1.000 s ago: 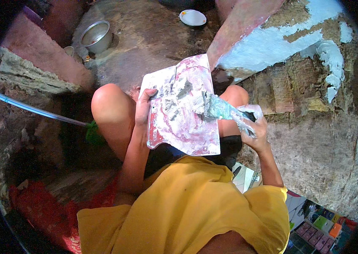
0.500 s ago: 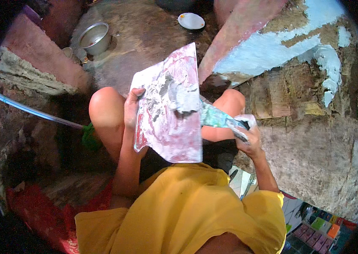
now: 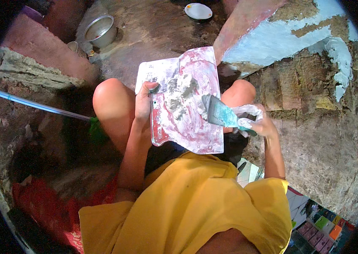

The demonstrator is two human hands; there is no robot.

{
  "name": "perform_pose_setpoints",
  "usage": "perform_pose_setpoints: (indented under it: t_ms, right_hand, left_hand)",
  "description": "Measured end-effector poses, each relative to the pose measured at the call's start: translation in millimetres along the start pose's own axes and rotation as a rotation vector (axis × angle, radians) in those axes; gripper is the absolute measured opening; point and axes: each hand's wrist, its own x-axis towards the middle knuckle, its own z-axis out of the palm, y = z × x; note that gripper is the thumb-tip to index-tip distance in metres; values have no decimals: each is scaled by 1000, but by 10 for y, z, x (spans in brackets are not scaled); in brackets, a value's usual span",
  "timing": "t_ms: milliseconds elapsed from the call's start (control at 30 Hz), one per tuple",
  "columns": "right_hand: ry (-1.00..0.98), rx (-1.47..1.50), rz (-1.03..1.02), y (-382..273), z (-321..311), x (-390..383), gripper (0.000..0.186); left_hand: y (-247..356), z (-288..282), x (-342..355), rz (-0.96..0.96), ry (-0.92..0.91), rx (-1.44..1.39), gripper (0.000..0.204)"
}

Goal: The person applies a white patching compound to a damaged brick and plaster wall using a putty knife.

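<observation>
My left hand (image 3: pixel 144 105) grips the left edge of a red plastic plastering board (image 3: pixel 204 137) smeared with white, the thumb lying on top. A paler flat section (image 3: pixel 162 70) shows at the board's far left corner. Grey-white putty (image 3: pixel 182 91) sits in a lump on the middle of the board. In my right hand (image 3: pixel 260 120), whose fingers are whitened, is a putty knife (image 3: pixel 223 113) with a teal, putty-stained surface. Its blade edge lies over the board's right side, beside the lump; I cannot tell whether it touches the board.
Beyond my knees are a metal bowl (image 3: pixel 99 34) and a white plate (image 3: pixel 198 12) on the floor. To the right rises a rough wall with pale blue patches (image 3: pixel 255 46). A bluish pole (image 3: pixel 39 106) lies at left, above red cloth (image 3: pixel 39 211). Colourful packets (image 3: pixel 323 230) sit at lower right.
The putty knife has turned and now shows its broad face at the board's right side. Board and hands appear further right, and the whole view has shifted slightly.
</observation>
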Motion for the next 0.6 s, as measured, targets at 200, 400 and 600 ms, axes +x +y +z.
perform_pose_setpoints:
  t_ms: [200, 400, 600]
  right_hand:
    - [28, -59, 103, 43, -179, -63, 27]
    - [243, -134, 202, -93, -247, -413, 40]
    - [213, -382, 40, -186, 239, -482, 40]
  left_hand:
    - [35, -51, -7, 8, 66, -64, 22]
    - [-26, -208, 85, 59, 283, 67, 37]
    - [-234, -370, 128, -7, 227, -84, 43]
